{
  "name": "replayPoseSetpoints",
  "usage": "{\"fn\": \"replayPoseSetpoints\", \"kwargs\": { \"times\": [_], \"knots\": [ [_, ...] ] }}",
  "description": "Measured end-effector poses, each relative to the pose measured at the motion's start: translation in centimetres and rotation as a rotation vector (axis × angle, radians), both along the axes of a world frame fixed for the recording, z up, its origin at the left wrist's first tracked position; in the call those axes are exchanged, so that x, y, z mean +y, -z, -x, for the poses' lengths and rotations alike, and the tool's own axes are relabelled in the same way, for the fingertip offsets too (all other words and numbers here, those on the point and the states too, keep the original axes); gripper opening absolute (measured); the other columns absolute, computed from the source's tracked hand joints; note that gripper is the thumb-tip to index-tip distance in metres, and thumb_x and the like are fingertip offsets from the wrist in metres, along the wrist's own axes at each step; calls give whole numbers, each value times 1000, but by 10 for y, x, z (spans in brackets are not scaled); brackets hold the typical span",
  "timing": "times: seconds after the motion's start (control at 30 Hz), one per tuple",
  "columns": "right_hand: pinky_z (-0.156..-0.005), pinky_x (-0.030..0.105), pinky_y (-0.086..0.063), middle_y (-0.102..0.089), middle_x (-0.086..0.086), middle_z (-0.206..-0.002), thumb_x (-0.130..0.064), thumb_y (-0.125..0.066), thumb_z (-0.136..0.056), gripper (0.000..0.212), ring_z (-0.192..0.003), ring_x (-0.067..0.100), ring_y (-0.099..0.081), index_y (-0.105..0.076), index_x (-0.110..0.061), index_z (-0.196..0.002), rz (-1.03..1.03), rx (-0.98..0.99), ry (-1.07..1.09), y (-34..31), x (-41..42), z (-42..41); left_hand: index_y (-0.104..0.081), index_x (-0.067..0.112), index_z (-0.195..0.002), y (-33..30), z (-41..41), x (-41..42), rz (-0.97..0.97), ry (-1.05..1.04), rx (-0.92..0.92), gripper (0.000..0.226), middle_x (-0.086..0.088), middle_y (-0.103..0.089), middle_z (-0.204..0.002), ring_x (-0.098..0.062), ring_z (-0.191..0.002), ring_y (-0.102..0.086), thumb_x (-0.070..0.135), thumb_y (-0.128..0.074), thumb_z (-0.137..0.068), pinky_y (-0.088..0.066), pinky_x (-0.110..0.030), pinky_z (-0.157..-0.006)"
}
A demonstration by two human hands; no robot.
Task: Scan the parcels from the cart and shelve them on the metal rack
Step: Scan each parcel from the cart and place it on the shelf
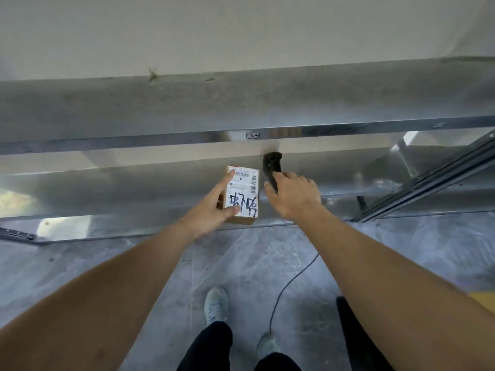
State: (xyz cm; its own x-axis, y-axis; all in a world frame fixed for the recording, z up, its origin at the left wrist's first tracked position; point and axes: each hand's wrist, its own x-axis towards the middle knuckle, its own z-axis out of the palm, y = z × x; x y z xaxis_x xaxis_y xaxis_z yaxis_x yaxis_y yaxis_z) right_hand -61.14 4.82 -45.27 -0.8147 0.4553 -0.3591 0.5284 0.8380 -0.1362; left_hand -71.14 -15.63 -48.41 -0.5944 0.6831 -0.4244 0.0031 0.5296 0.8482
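While the person stands in front of the metal rack [107, 141], the left hand [211, 210] holds a small box [242, 195] out by the edge of a shelf. The first finger lies straight along the box's left side, up near the barcode, and the thumb presses on the white label lower down. The other fingers are hidden behind the box, so I cannot tell how they sit. The box looks like stiff brown card and seems light, since one hand holds it up. It should not bend or slip much. Its two long sides look like the best place to hold it.

Just to the right, close beside the box, the right hand [294, 195] is wrapped around the handle of a black scanner [272, 167]. The scanner's head points toward the rack, and a thin black cord [284, 287] hangs down to the floor [80, 263].

The shelves look bare, so the box has lots of room. The shelf above has a hard metal edge close over the hands. On the far right, a slanted metal bar [439, 180] crosses the rack.
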Motion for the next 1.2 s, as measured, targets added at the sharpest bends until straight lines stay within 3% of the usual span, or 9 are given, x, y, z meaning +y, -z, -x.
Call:
{"fn": "replayPoseSetpoints", "kwargs": {
  "times": [0.1,0.27,0.4,0.57,0.63,0.73,0.87,1.03,1.2],
  "knots": [
    [-109,49,-38,-56,9,-146,-55,-26,-108,60,-130,35,-55,-42,-22,-156,0,7,11,45,14,20,-21,47,-164,40,21,15,-29,-9,37,89,9,-64,-137,-8,-125,-61,13,-72,-99,-41,-40,-119],
    [-106,49,-41,-57,11,-144,-51,-30,-108,56,-127,37,-56,-41,-22,-154,-46,54,26,107,43,49,-25,46,-162,98,55,40,-50,-9,101,85,14,-64,-133,-13,-131,-56,19,-74,-99,-41,-42,-119],
    [-100,48,-44,-57,15,-138,-50,-35,-107,55,-122,38,-57,-38,-22,-154,-90,96,55,146,62,70,-18,39,-166,131,72,59,-103,45,156,89,11,-50,-145,-7,-130,-50,9,-69,-100,-46,-5,-96],
    [-92,43,-45,-53,15,-142,-49,-34,-109,58,-119,37,-58,-29,-22,-159,-172,136,61,189,84,94,-19,39,-166,165,98,81,-124,68,291,88,13,-46,-143,-8,-129,-49,12,-70,-100,-37,6,-81],
    [-95,43,-44,-50,15,-147,-50,-31,-110,60,-125,37,-55,-24,-23,-162,-177,141,71,200,92,104,-19,45,-165,176,110,87,-116,64,343,88,11,-51,-143,-8,-128,-49,19,-72,-99,-37,0,-91],
    [-95,45,-45,-50,16,-146,-51,-30,-110,58,-126,38,-55,-27,-22,-161,-189,165,78,216,98,119,-18,49,-164,187,122,94,-118,51,338,89,11,-56,-140,-8,-124,-51,23,-73,-99,-37,-22,-104],
    [-88,43,-43,-51,18,-138,-51,-35,-110,54,-121,39,-55,-36,-17,-151,-190,223,141,234,98,135,-21,51,-163,202,132,97,-149,29,352,89,7,-63,-137,-10,-120,-58,21,-75,-98,-43,-23,-103],
    [-78,43,-41,-51,20,-134,-53,-43,-108,54,-118,42,-56,-33,-20,-150,-158,265,276,252,96,149,-22,56,-161,213,146,94,-185,18,357,90,6,-63,-141,-14,-127,-58,22,-75,-97,-45,-31,-111],
    [-71,42,-43,-50,19,-129,-46,-47,-109,47,-102,41,-61,-35,-18,-144,-130,335,358,261,96,154,-21,59,-160,216,149,90,-197,2,354,89,7,-61,-144,-15,-130,-56,24,-75,-97,-44,-38,-116]
  ]
}}
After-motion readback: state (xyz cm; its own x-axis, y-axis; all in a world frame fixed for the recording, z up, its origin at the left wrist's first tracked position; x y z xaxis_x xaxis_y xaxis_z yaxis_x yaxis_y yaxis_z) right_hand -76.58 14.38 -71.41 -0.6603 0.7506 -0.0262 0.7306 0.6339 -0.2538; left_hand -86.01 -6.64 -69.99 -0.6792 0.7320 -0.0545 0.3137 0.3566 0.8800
